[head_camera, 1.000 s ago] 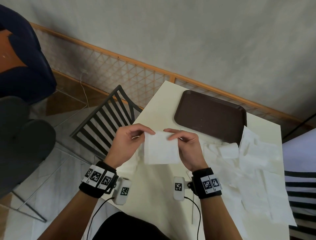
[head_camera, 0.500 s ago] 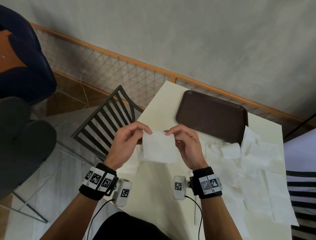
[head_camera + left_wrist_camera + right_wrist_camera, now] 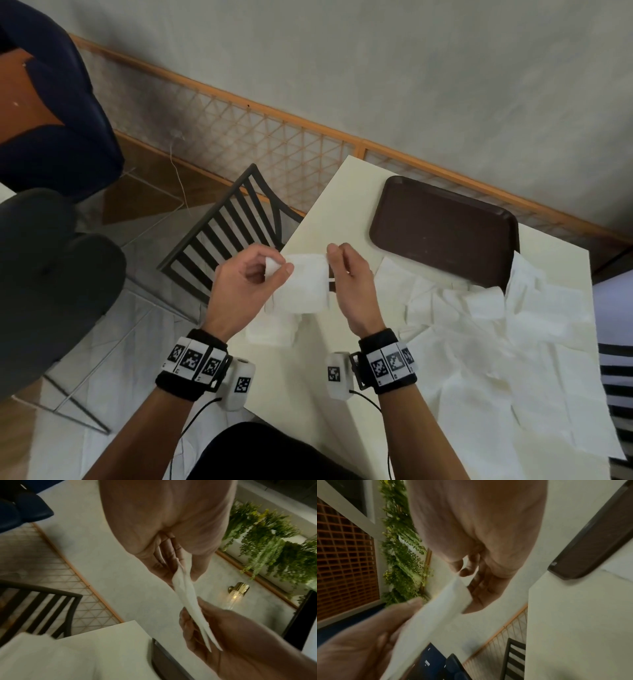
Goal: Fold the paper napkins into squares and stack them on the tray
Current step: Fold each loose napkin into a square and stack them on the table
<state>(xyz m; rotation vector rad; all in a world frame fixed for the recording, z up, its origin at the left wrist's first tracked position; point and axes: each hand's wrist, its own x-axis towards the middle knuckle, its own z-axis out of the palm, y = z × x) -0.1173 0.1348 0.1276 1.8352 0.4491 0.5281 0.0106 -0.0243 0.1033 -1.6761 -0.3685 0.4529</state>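
A white paper napkin [image 3: 303, 286] hangs folded in the air above the table's left edge, held between both hands. My left hand [image 3: 274, 270] pinches its left edge, with a bit of paper curled over the thumb. My right hand [image 3: 334, 263] pinches its right edge. In the left wrist view the napkin [image 3: 187, 601] shows edge-on, as layers stretched between the two hands. The right wrist view shows the napkin [image 3: 436, 615] blurred. The dark brown tray [image 3: 445, 233] lies bare at the table's far side.
Several unfolded white napkins [image 3: 513, 342] are spread over the right half of the cream table [image 3: 329, 212]. A folded white piece [image 3: 270, 332] lies below my hands. A black slatted chair [image 3: 226, 240] stands left of the table, before a lattice fence.
The napkin has become narrower between my hands, which have drawn closer together. Its left edge is now curled over my left thumb.
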